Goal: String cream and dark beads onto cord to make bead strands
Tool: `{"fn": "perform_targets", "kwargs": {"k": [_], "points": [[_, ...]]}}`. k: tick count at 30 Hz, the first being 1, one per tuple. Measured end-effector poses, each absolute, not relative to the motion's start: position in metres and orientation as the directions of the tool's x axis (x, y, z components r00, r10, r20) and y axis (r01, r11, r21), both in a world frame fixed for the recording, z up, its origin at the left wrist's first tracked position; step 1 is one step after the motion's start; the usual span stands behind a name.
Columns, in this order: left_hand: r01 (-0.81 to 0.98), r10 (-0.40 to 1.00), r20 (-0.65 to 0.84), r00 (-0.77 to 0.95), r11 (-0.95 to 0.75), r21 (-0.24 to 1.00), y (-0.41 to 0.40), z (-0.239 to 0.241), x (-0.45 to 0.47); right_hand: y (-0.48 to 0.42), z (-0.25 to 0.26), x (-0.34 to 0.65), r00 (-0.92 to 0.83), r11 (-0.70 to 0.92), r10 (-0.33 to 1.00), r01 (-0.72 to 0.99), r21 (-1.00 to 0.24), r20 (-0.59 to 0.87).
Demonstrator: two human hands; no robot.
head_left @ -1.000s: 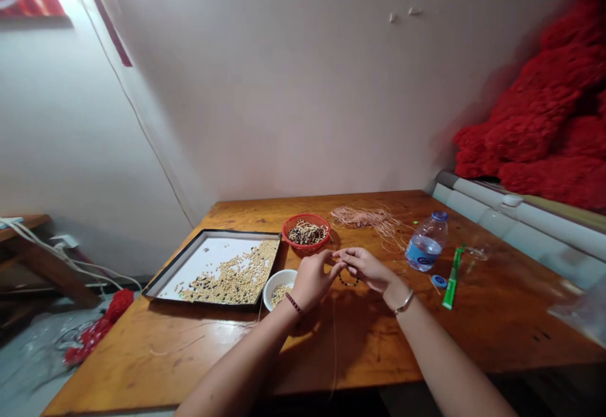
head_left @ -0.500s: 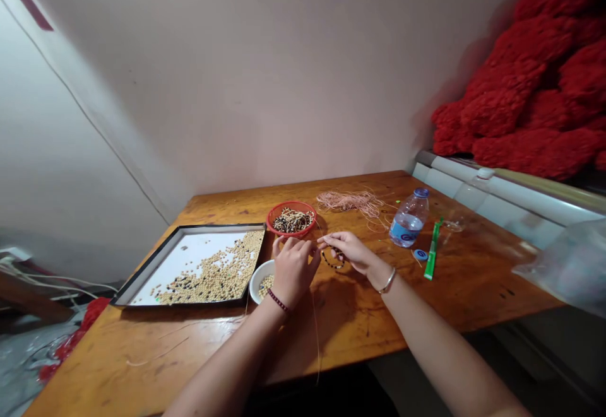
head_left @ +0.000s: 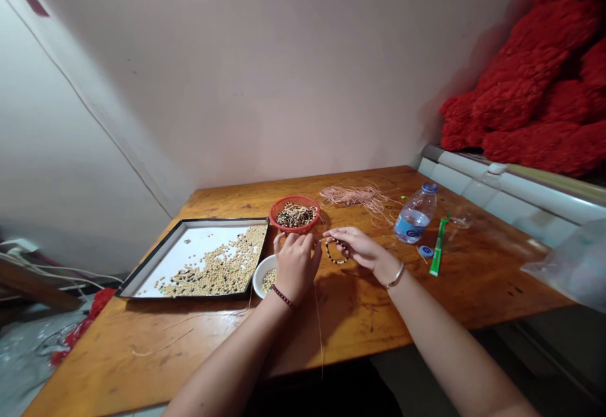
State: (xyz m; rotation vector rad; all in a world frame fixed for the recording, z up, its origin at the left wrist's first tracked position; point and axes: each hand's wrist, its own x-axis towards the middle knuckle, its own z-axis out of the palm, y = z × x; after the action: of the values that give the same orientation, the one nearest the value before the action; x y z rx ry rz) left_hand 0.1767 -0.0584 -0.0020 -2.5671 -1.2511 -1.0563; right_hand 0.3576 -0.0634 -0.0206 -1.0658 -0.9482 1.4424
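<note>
Bead string (head_left: 337, 261): dangling in a little loop under the right hand, just above the table (head_left: 364, 325), dark beads mixed with pale ones.
Right hand (head_left: 356, 246): pinched narrow on the bead string, thumb and index stretched toward the other hand; forearm slants up from the lower right, bangle (head_left: 394, 276) on the wrist.
Left hand (head_left: 297, 259): back of it facing up, fingers bent, tips near the right hand's; they're mostly hidden, so can't tell how tight the grip is. Forearm comes in from the lower left.
Cord (head_left: 319, 322): thin strand hanging below the left hand, down past the table edge.
Bowl (head_left: 257, 279): white, just left of the left hand, partly covered by it, pale beads inside.
Basket (head_left: 273, 218): red, beyond the left hand, full of strung beads.
Tray (head_left: 177, 254): left of the bowl, loose beads scattered over it.
Bottle (head_left: 415, 218): off to the right, upright.
</note>
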Motion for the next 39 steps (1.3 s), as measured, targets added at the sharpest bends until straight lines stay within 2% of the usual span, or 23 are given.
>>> {"fn": "perform_targets", "kwargs": {"k": [2,5,8,11,16,21,26,31,36,39], "points": [[0.653,0.686,0.576,0.445,-0.688,0.315,-0.057,-0.002,0.177,-0.065,-0.019,0.359,-0.108,-0.171,0.984,-0.358,-0.918,-0.141],[0.41,0.713,0.448,0.539,-0.687,0.6,-0.055,-0.004,0.178,-0.067,-0.017,0.359,-0.211,-0.23,0.967,-0.475,-0.849,-0.144],[0.204,0.74,0.32,0.592,-0.522,0.828,-0.053,-0.008,0.179,-0.068,-0.016,0.359,-0.232,-0.249,0.962,-0.511,-0.823,-0.147],[0.074,0.76,0.222,0.611,-0.334,0.94,-0.05,-0.01,0.179,-0.068,-0.014,0.359,-0.211,-0.215,0.968,-0.437,-0.873,-0.133],[-0.032,0.784,0.165,0.598,-0.182,0.983,-0.046,-0.012,0.181,-0.069,-0.014,0.357,-0.175,-0.185,0.976,-0.356,-0.916,-0.129],[-0.011,0.814,0.187,0.55,-0.217,0.976,-0.043,-0.012,0.182,-0.071,-0.013,0.356,-0.201,-0.181,0.972,-0.29,-0.94,-0.125],[0.04,0.832,0.184,0.523,-0.24,0.97,-0.043,-0.01,0.182,-0.071,-0.013,0.353,-0.156,-0.104,0.984,-0.129,-0.986,-0.083],[-0.005,0.821,0.19,0.539,-0.223,0.975,-0.044,-0.007,0.182,-0.071,-0.015,0.353,-0.145,-0.038,0.989,-0.009,-0.999,-0.037],[-0.016,0.82,0.19,0.54,-0.217,0.976,-0.044,-0.007,0.183,-0.069,-0.017,0.355,-0.12,-0.022,0.992,0.037,-0.999,-0.026],[0.023,0.802,0.228,0.553,-0.288,0.957,-0.044,-0.008,0.183,-0.068,-0.019,0.355,-0.112,-0.052,0.992,0.041,-0.998,-0.056]]}}
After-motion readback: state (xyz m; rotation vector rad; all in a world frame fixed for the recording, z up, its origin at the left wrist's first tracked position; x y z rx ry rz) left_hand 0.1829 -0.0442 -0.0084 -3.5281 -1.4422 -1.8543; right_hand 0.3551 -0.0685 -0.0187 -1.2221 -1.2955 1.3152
